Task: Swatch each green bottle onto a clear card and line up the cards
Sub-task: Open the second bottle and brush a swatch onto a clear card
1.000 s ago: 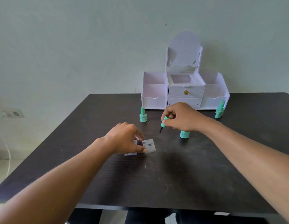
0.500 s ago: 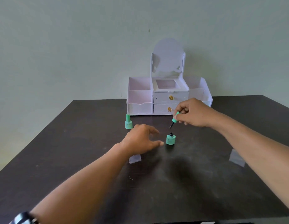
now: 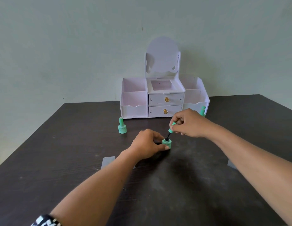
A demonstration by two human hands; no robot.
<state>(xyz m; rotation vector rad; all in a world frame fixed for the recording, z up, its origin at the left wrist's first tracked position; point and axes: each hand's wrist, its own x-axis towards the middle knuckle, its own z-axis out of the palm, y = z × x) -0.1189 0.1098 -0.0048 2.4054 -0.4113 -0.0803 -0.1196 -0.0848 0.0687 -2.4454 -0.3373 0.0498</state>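
Two hands meet at the open green bottle (image 3: pixel 166 144), mid-tabletop, with the brush tip at its neck.

The left hand (image 3: pixel 147 144) grips the bottle's base. The right hand (image 3: pixel 189 123) pinches the tilted brush cap (image 3: pixel 172 127) just above it. The step likely goes best if the bottle is held still and the cap brought upright. One clear card (image 3: pixel 107 162) lies near left, another (image 3: pixel 231 165) near right, well apart on the tabletop (image 3: pixel 60 160). A capped bottle (image 3: pixel 122 126) stands far left.

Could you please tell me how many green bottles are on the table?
3. A capped bottle stands at the left; an open bottle is gripped by the left hand; a third bottle shows behind the right hand, by the organizer. More may be hidden.
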